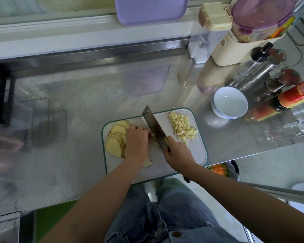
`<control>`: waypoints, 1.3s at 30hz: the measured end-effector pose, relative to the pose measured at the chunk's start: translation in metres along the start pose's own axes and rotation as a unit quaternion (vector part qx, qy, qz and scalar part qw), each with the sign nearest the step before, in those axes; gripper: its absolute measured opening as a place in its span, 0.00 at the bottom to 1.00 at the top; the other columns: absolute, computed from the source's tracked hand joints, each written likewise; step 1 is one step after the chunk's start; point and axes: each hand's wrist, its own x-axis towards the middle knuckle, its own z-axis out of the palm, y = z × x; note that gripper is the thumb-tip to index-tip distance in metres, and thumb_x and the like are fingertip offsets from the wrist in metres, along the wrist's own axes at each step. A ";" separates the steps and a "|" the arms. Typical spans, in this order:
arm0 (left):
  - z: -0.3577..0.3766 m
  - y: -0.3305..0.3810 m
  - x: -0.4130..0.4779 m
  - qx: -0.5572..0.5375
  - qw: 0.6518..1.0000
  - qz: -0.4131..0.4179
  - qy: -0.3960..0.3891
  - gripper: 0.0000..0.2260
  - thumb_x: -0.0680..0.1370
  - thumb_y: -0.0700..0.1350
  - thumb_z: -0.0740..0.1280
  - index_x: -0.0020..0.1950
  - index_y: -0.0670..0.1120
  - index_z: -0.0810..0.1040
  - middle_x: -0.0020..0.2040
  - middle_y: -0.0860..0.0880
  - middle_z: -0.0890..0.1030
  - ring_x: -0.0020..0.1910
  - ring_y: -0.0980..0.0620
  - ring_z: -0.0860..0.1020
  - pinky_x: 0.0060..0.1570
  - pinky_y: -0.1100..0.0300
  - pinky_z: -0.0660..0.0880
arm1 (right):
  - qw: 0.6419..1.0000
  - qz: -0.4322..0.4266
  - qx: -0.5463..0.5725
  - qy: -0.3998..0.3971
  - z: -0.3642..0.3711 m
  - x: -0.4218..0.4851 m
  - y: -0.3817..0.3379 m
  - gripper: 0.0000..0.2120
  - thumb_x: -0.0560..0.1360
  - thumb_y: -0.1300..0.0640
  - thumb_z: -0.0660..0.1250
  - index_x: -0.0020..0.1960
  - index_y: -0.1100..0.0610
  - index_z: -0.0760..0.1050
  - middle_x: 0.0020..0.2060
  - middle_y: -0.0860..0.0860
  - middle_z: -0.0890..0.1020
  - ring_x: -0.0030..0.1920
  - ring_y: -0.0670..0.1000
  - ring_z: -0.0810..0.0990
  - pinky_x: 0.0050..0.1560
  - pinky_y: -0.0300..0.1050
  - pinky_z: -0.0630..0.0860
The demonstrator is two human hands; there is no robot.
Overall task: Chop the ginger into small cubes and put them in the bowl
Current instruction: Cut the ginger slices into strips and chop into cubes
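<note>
At the table's (pixel 77 102) near edge, on a white cutting board (pixel 197 151), the ginger lies in two lots: flat ginger slices (pixel 115 137) fanned at the board's 9 o'clock, and a heap of ginger cubes (pixel 182 127) at its 2 o'clock. The left hand (pixel 137 142) sits curled, knuckles up, over the slices, pinning their end just beside the blade. The right hand (pixel 178 153) is wrapped round the handle of the cleaver (pixel 154 127), whose blade points toward 11 o'clock between the two lots. The bowl (pixel 229 102) stands on the table off the board, toward 1 o'clock, with nothing in it. Ginger like this is probably firm, fibrous and damp, so thin slices may slide under the edge; holding them from above with fingertips tucked back looks safest. The cubes are light and loose, likely better scooped on the flat blade than pinched.
</note>
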 end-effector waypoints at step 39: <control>0.026 0.062 -0.011 0.041 0.989 0.096 -0.106 0.32 0.77 0.65 0.36 0.79 0.52 0.46 0.78 0.45 0.50 0.75 0.43 0.51 0.72 0.47 0.52 | 0.904 0.174 0.386 0.056 -0.067 -0.013 0.046 0.05 0.76 0.62 0.61 0.45 0.53 0.70 0.28 0.55 0.74 0.21 0.48 0.73 0.23 0.41 0.71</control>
